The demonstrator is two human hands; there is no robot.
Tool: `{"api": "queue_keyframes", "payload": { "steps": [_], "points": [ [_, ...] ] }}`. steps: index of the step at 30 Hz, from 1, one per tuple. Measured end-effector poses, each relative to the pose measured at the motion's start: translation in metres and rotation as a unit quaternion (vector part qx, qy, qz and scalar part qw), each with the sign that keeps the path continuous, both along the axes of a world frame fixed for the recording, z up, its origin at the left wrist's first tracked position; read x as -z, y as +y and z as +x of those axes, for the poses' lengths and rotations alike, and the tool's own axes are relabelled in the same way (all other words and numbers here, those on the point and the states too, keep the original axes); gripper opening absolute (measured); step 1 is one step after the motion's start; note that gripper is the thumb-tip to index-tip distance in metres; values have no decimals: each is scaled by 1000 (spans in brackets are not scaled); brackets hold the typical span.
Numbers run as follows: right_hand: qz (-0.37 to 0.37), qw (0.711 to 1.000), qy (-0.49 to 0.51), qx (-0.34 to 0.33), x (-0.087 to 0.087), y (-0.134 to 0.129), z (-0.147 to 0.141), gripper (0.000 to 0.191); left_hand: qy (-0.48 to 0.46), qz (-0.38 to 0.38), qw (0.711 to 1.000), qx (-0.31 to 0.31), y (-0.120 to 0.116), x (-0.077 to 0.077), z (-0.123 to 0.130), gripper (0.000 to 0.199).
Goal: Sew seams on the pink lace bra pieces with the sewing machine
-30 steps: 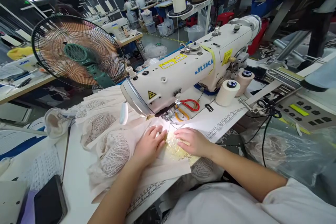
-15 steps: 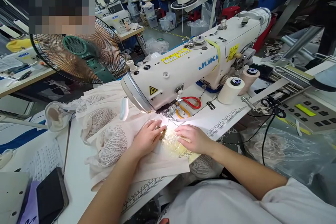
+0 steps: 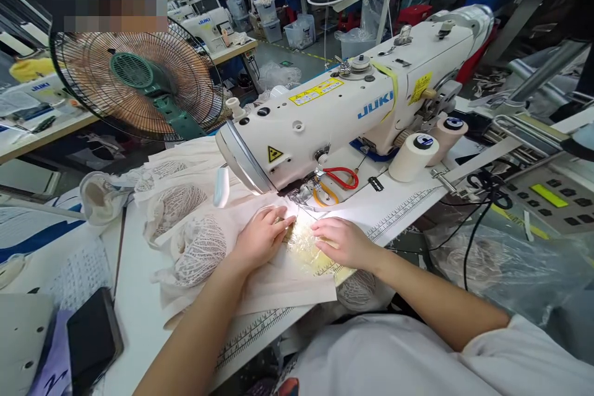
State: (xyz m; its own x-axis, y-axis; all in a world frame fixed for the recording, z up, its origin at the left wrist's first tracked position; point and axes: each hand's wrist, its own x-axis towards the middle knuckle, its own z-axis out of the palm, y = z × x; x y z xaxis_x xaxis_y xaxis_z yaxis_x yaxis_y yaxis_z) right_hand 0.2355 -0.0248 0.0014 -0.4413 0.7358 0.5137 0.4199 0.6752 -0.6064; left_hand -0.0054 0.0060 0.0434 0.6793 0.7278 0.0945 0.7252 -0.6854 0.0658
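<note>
My left hand [image 3: 258, 237] and my right hand [image 3: 341, 241] lie flat on a pale lace fabric piece [image 3: 309, 250], pressing it down just in front of the presser foot [image 3: 304, 196] of a white JUKI sewing machine [image 3: 352, 111]. The machine's lamp lights the fabric between my fingertips. Beige fabric strips [image 3: 283, 288] lie under my left forearm. Red-handled scissors [image 3: 341, 177] rest on the machine bed behind the foot.
A stack of lace cups [image 3: 183, 229] sits left of my hands. A black phone [image 3: 93, 340] lies near the front left. A fan [image 3: 134, 83] stands at the back left. Two thread cones [image 3: 413, 158] and a control panel [image 3: 545, 198] are at the right.
The view has shifted slightly. Both hands stay pressed on the lace by the presser foot, having edged a little toward the machine.
</note>
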Motion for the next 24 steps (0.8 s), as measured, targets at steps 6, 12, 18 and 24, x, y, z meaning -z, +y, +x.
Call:
{"api": "queue_keyframes", "payload": {
  "steps": [6,12,18,24],
  "points": [
    [11,1000,10,2,-1,0,-1,13,5,6,1000,3,1,0,0,35],
    [7,1000,19,-1,-3,-1,-1,14,8,8,1000,1,0,0,-1,35],
    [9,1000,15,1,-2,-1,-1,14,11,7,1000,-6,-2,0,1,34],
    [4,1000,16,2,-3,0,-1,14,24,6,1000,-16,1,-2,-1,34]
  ]
}}
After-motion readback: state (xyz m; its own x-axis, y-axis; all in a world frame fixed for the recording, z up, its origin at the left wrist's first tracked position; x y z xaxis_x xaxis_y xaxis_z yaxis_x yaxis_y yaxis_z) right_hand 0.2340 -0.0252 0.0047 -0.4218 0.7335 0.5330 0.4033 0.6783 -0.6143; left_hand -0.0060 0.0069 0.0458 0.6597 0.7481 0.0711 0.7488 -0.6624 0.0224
